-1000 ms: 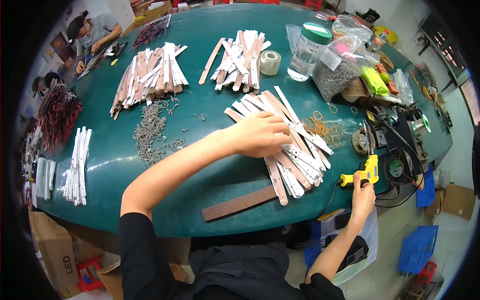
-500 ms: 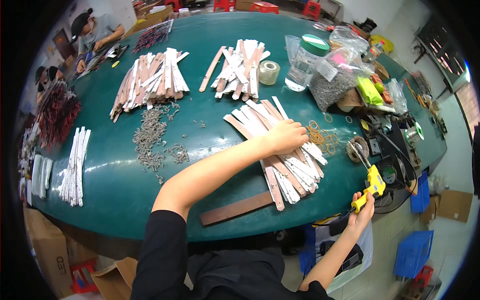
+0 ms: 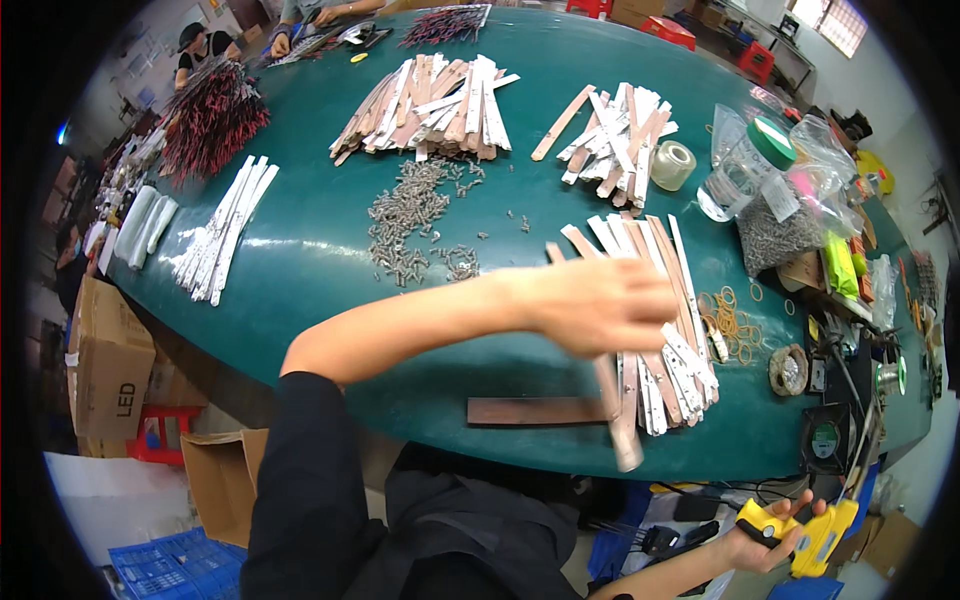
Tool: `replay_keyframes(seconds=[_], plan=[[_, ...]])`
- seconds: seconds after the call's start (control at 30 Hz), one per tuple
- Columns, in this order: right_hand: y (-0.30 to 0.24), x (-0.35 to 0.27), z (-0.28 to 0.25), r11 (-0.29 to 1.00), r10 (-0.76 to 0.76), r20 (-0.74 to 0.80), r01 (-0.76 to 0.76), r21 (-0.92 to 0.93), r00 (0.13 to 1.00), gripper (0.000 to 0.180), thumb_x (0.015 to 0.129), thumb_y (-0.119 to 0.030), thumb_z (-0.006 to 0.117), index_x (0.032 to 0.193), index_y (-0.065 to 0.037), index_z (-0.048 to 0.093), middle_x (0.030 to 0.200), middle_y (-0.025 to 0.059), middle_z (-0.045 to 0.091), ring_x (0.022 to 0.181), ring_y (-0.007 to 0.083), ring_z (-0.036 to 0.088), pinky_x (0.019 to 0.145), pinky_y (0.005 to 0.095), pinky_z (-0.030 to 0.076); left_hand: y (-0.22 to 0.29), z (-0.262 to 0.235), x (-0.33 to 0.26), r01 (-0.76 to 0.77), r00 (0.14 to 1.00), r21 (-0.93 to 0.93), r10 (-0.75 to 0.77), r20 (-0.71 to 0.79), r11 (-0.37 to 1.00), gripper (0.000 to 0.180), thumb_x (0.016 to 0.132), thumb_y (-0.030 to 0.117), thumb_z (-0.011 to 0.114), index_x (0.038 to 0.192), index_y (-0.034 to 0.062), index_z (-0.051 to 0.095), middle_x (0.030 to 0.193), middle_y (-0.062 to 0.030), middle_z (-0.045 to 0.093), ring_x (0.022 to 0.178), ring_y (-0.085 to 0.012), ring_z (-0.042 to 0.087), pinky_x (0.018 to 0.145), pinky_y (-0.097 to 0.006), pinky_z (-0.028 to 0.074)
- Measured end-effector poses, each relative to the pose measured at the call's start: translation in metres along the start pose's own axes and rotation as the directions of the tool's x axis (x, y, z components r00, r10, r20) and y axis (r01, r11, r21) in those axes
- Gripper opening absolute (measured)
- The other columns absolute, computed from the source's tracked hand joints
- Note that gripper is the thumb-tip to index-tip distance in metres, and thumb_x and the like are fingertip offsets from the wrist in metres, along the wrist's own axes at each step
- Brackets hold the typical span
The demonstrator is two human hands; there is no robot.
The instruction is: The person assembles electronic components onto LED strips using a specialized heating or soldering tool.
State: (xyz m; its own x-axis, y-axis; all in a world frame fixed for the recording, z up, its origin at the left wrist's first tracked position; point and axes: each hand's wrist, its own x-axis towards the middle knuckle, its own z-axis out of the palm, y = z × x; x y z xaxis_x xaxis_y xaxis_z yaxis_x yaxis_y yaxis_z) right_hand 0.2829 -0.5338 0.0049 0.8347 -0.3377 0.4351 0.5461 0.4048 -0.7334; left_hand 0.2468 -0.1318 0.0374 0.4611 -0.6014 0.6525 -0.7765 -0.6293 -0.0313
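My left hand [image 3: 600, 303] is closed over a long thin strip [image 3: 623, 445], its fingers partly smeared by motion. The strip's brown end sticks out below the hand, blurred. Under and beside the hand lies a fanned pile of white and pinkish-brown strips [image 3: 655, 375]. A flat brown bar [image 3: 535, 411] lies along the near table edge. Low at the right, past the table's edge, my right hand [image 3: 765, 540] grips a yellow soldering gun [image 3: 820, 540], whose long metal tip points up.
Small metal screw-like parts [image 3: 408, 215] are heaped left of centre. Two more strip piles [image 3: 430, 105] [image 3: 625, 140] lie farther back, near a tape roll [image 3: 673, 165]. Rubber bands [image 3: 735, 325], a round brown holder [image 3: 788, 370] and a bag of metal parts [image 3: 780, 225] stand right. Other people sit far left.
My left hand has lifted off the pile with a strip and moved toward me. My right hand has lowered the soldering gun away from the round holder. The view has turned left.
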Motion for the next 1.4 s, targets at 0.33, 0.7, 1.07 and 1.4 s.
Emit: replay_keyframes(seconds=[0.33, 0.7, 1.07, 1.4], plan=[[-0.006, -0.02, 0.032, 0.99, 0.079, 0.198, -0.101, 0.102, 0.977, 0.061, 0.08, -0.011, 0.055, 0.132, 0.01, 0.031, 0.101, 0.0146, 0.042, 0.112, 0.0309, 0.04, 0.102, 0.0412, 0.046, 0.074, 0.036, -0.062, 0.37, 0.929, -0.166, -0.367, 0.05, 0.914, 0.037, 0.087, 0.016, 0.058, 0.124, 0.0118, 0.058, 0.12, -0.0069, 0.059, 0.117, -0.0254, 0.057, 0.102, -0.041, 0.044], [-0.019, -0.035, 0.053, 0.961, 0.162, 0.377, -0.233, 0.149, 0.912, 0.073, 0.076, -0.012, 0.061, 0.137, 0.009, 0.026, 0.093, 0.01, 0.035, 0.092, 0.0189, 0.034, 0.071, 0.0267, 0.038, 0.051, 0.027, -0.09, 0.262, 0.961, -0.309, -0.217, 0.172, 0.914, 0.009, 0.081, 0.01, 0.061, 0.089, 0.0073, 0.059, 0.094, -0.0061, 0.056, 0.099, -0.026, 0.056, 0.091, -0.042, 0.044], [0.009, -0.084, 0.103, 0.764, 0.392, 0.499, -0.576, 0.291, 0.773, 0.098, 0.073, -0.012, 0.066, 0.15, 0.006, 0.008, 0.083, 0.0034, 0.039, 0.08, 0.0129, 0.038, 0.064, 0.0229, 0.037, 0.06, 0.028, -0.109, 0.404, 0.914, -0.638, -0.313, 0.257, 0.656, 0.01, 0.076, 0.007, 0.059, 0.085, 0.0049, 0.059, 0.098, -0.0109, 0.053, 0.095, -0.0321, 0.056, 0.086, -0.043, 0.044], [0.017, -0.106, 0.124, 0.68, 0.486, 0.496, -0.668, 0.303, 0.719, 0.092, 0.076, -0.014, 0.063, 0.151, 0.002, 0.011, 0.083, 0.0033, 0.04, 0.081, 0.0132, 0.039, 0.067, 0.0254, 0.037, -0.065, -0.002, -0.11, 0.639, 0.766, 0.145, -0.642, -0.031, 0.755, 0.015, 0.077, 0.01, 0.065, 0.091, 0.0069, 0.066, 0.092, -0.0068, 0.062, 0.092, -0.0277, 0.062, 0.08, -0.04, 0.051]])
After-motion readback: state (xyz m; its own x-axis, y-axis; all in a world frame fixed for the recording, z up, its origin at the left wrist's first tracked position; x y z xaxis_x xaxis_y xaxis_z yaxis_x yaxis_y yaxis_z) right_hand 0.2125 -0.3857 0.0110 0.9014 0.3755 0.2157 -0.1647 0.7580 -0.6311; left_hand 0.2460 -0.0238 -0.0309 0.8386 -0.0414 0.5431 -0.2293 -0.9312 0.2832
